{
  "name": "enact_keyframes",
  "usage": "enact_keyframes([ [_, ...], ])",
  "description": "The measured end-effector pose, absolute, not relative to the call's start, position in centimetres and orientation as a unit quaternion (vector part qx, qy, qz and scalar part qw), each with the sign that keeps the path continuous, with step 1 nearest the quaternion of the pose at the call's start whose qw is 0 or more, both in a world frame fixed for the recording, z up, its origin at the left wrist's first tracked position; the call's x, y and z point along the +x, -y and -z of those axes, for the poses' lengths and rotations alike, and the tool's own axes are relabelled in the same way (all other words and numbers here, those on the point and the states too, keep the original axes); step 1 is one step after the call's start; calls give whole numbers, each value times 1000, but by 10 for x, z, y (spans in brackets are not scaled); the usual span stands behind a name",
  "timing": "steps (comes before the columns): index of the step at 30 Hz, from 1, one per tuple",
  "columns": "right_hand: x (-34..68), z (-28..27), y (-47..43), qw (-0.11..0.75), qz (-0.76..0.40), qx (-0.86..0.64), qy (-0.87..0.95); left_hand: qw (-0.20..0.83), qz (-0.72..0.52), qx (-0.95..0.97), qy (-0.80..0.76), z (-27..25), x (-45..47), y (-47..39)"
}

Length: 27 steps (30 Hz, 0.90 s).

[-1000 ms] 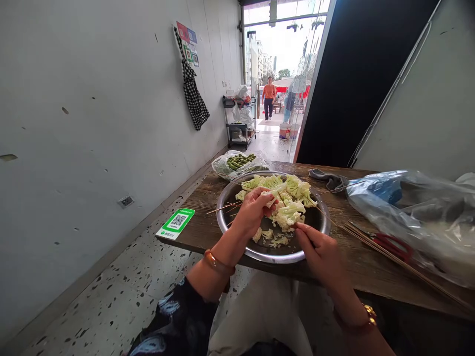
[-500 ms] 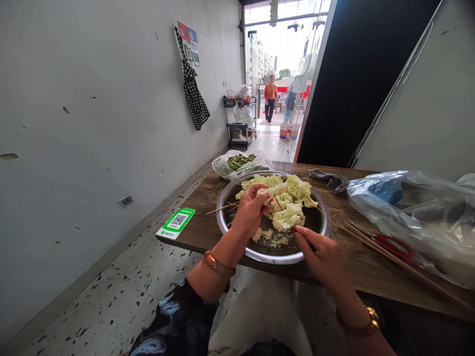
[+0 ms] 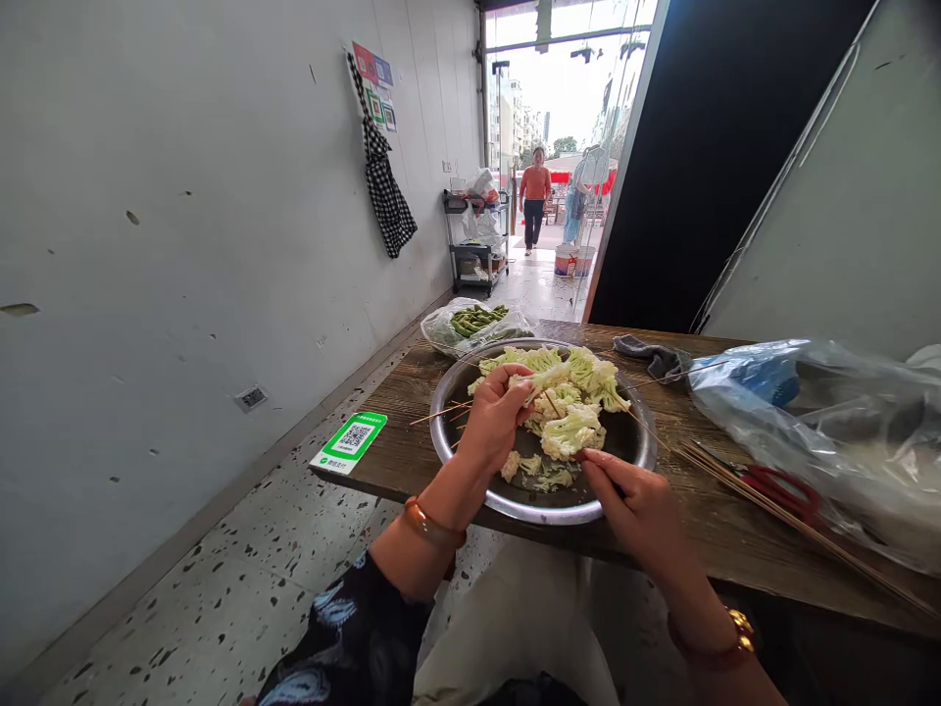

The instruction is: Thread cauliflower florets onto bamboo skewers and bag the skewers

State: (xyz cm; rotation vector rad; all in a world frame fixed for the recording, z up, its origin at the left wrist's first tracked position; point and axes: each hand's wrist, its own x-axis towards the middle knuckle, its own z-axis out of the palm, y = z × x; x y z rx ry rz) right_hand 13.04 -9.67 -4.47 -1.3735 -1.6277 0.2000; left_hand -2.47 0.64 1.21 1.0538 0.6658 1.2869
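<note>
Over a metal basin (image 3: 544, 514), my left hand (image 3: 496, 417) is closed around a pale cauliflower floret (image 3: 545, 378). My right hand (image 3: 628, 495) pinches the near end of a thin wooden skewer (image 3: 552, 403), mostly hidden behind a cauliflower piece (image 3: 571, 433). Whether that piece is threaded on it is unclear. More cauliflower (image 3: 588, 368) fills the far half of the basin, with small crumbs (image 3: 553, 479) near its front. Several skewers stick out over the rim.
Right of the basin lie loose skewers (image 3: 735, 485), red-handled scissors (image 3: 783, 490) and a large plastic bag (image 3: 830, 412). A grey cloth (image 3: 651, 355) and a bag of green pods (image 3: 477, 320) sit behind. A QR card (image 3: 351, 441) marks the left corner. A person (image 3: 535, 196) stands in the doorway.
The person at the doorway has come a little closer. My hands and the cauliflower stay almost where they were.
</note>
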Motion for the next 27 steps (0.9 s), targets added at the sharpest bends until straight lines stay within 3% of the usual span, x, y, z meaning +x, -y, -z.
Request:
enact_keyframes([
  [27,123,54,100,498,17,-569,654,645,-476,503,-324,-9,-26,-6],
])
